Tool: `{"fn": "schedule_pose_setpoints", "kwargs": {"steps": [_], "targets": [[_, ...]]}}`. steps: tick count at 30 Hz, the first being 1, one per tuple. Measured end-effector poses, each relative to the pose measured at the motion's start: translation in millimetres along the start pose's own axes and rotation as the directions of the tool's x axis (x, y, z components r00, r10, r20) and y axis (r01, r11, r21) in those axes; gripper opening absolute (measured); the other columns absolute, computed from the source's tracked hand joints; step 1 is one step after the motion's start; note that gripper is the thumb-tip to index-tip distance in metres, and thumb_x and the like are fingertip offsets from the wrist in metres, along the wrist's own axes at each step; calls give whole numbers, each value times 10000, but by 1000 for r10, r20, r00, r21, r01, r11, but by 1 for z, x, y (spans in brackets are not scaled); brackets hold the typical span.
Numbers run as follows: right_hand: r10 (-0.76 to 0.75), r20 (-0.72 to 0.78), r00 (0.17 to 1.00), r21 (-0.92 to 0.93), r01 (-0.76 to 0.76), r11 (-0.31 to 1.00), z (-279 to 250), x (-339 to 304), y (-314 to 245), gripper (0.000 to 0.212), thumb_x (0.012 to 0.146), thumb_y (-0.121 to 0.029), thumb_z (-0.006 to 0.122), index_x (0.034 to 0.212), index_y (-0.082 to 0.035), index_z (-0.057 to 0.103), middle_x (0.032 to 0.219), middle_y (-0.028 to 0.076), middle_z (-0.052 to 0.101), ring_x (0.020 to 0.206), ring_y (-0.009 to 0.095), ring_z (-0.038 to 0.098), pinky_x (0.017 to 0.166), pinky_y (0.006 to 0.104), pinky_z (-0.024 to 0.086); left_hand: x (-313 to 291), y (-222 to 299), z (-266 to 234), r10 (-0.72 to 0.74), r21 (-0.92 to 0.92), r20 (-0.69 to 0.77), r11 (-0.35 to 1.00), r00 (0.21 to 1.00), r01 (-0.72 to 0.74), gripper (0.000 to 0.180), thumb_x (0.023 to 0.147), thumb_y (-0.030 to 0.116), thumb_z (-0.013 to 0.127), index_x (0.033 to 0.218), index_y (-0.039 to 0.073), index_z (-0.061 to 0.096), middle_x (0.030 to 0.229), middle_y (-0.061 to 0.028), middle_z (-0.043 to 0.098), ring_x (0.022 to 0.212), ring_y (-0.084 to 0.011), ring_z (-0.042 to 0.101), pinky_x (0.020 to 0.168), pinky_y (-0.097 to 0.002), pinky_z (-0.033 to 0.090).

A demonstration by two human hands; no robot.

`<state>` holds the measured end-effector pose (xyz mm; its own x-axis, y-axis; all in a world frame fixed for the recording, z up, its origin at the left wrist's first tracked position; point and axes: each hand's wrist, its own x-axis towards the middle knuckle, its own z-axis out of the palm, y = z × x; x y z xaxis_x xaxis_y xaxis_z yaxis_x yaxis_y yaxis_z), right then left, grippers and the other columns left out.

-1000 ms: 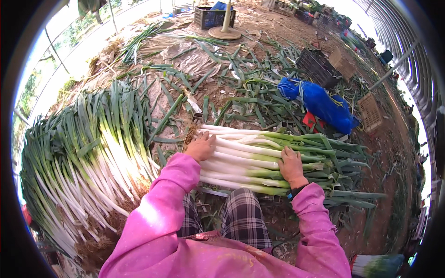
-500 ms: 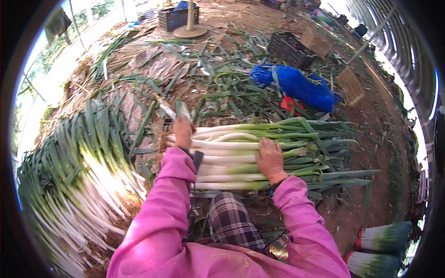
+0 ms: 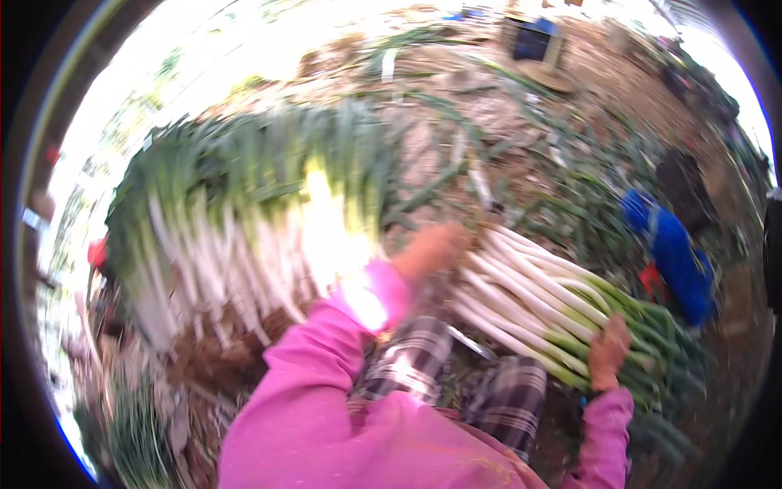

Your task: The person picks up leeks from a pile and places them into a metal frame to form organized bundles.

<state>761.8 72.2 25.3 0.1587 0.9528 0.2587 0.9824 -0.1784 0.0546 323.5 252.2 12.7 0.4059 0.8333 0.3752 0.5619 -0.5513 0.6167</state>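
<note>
A row of leeks [image 3: 529, 295] lies side by side in front of me, white stalks toward the left and green leaves toward the right. My right hand [image 3: 609, 350] rests on top of them where white turns to green, fingers laid over the stalks. Smeared by motion, my left hand [image 3: 432, 248] is near the root ends, between the row and a large pile of leeks [image 3: 244, 220] on my left. Whether it holds anything is not visible. The pile's roots are brown with soil and point toward me.
Cut green leaves [image 3: 562, 175] litter the ground beyond the row. A blue mesh bundle [image 3: 672, 253] lies at the right, near a dark crate [image 3: 683, 183]. A round-based stand [image 3: 546, 77] and blue-and-black crate [image 3: 531, 41] are farther off. More leeks [image 3: 142, 432] lie at the lower left.
The view has swung left, bringing the leek pile nearer the middle. My left hand has left the white ends and moved toward the pile. My right hand stays on the row.
</note>
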Motion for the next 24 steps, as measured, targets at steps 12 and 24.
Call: {"fn": "schedule_pose_setpoints", "kwargs": {"steps": [12,24], "targets": [[-21,73,997,-125,30,992,7,3,0,490,859,-154,536,1317,11,483,1466,119,386,1372,260,332,1121,465,240,-179,-147,-100,-890,514,-261,201,375,834,241,912,141,525,1110,4,550,1036,-103,612,848,-265,633,793,-405,528],[-4,84,996,-112,14,994,3,3,-6,496,872,-176,518,1332,4,473,1465,124,385,1371,274,331,1121,476,232,-213,-137,-169,-955,-16,5,297,297,955,378,749,214,694,1002,-42,579,968,-199,630,934,-271,631,799,-378,517]]}}
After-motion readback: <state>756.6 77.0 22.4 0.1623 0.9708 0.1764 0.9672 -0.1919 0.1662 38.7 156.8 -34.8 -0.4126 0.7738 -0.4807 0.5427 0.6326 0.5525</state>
